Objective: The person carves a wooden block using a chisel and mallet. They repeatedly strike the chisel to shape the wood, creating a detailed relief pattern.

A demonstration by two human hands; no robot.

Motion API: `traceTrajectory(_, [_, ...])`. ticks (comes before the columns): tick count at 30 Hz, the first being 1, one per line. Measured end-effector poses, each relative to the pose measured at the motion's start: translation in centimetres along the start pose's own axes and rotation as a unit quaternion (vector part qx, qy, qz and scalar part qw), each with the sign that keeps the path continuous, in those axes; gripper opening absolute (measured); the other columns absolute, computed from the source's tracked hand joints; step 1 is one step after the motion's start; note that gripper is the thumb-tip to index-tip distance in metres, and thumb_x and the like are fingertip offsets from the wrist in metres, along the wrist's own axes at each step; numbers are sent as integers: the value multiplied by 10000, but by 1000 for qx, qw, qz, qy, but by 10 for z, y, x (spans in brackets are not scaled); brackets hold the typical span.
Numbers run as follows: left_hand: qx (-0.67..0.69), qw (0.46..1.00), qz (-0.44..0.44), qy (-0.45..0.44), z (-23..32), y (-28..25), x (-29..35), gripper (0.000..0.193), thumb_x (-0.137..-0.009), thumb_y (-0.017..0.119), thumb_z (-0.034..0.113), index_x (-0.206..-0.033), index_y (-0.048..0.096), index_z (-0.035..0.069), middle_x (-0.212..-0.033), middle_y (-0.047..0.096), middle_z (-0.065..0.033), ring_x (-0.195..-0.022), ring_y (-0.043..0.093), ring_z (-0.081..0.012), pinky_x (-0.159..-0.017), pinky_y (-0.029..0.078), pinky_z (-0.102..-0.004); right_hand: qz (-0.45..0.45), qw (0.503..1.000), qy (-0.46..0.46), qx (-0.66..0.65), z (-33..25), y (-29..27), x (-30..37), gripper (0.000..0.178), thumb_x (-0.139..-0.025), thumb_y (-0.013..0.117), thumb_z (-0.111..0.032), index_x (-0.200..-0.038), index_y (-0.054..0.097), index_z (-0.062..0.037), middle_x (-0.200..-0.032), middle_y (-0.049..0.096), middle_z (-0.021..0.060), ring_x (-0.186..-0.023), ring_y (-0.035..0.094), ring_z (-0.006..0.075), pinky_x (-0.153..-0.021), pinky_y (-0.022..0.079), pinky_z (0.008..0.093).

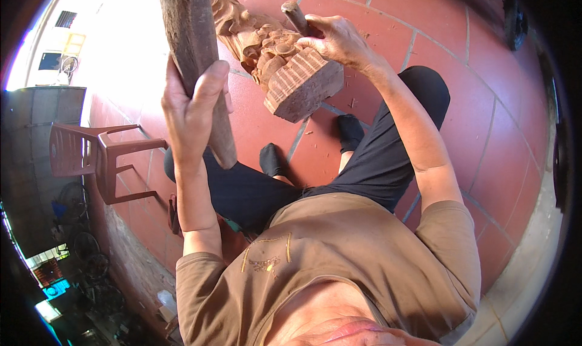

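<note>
A carved wooden figure point(267, 46) lies tilted on the floor in front of me, its block-shaped base point(308, 86) turned toward me. My left hand point(193, 106) is closed around a long, thick wooden mallet point(189, 25), which is raised close to the camera, left of the figure. In my right hand point(341, 41) is a chisel with a round wooden handle point(295, 17), its butt pointing up and left. Its blade is hidden behind my fingers and the carving. My right hand is beside the upper edge of the base.
Small wood chips are scattered over the red tiled floor point(388, 28). My feet point(274, 160) are close to the carving's base. A brown plastic chair point(106, 155) stands at the left. Bicycles point(85, 246) and clutter are in the dark lower left. A black wheel-like object point(515, 22) is at the upper right.
</note>
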State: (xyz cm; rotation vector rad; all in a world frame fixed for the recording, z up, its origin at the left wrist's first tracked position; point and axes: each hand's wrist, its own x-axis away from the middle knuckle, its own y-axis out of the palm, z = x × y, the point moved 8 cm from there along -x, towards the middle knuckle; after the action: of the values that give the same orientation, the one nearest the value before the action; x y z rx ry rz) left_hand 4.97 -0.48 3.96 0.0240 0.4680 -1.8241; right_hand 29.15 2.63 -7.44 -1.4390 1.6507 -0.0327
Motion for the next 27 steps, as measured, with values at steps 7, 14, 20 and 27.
traceTrajectory(7, [-168,969,-132,-126,-46,16,3,556,-861,743,409,-1186,567,-6,-779,604,-63,-696,594,-121,-624,490,-286,-7,1000,-21,6,1,2,-2,437,-825,782,-222,-1158,611,2,-917,675,247,-845,657,424,-708,533,458])
traceTrajectory(14, [-87,991,-74,-68,-26,8,3,551,-858,749,436,-1160,581,6,-662,560,-5,-536,536,-76,-465,439,-232,-17,997,74,-10,8,-5,-2,336,-860,773,-228,-1097,670,-13,-916,732,176,-796,712,272,-749,552,390])
traceTrajectory(20, [-116,991,-62,10,-5,11,-14,603,-862,732,484,-1199,572,9,-706,600,-28,-588,589,-85,-503,476,-236,-15,999,32,13,7,-2,-3,421,-833,786,-256,-1147,644,-13,-926,708,208,-831,694,349,-731,553,418])
traceTrajectory(27, [-143,987,-67,12,-33,16,-34,544,-899,695,421,-1202,548,-7,-695,547,0,-523,525,-69,-448,448,-231,-24,999,14,37,0,6,-9,492,-816,793,-288,-1190,620,-18,-876,672,230,-788,659,400,-689,529,450])
